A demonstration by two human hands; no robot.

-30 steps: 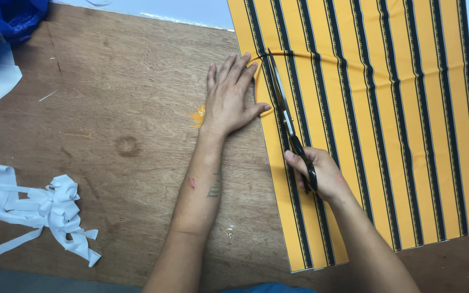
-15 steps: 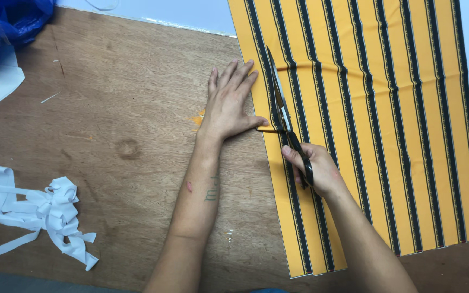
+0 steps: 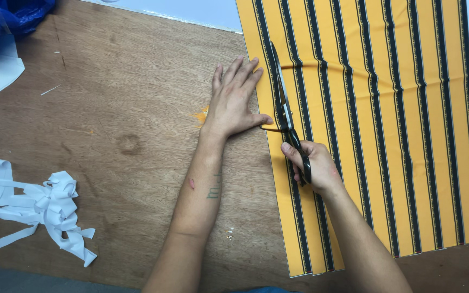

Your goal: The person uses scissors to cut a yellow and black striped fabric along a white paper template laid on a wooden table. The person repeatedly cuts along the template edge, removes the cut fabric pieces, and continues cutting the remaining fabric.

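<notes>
striped fabric [image 3: 386, 125], orange with black lines, lies flat on the right of the wooden table [image 3: 120, 125] while i cut along its left edge.

my right hand [image 3: 313, 165] is closed round the handles of the black scissors [image 3: 286, 116], blades pointing away along a dark stripe. my left hand [image 3: 234, 100] lies open and flat, fingers on the cloth edge beside the blades. i'd judge that holding the cloth taut and following the stripe keeps the cut straight. no containers show, only white fabric scraps [image 3: 33, 203] at left and blue plastic [image 3: 6, 19] in the corner.
</notes>
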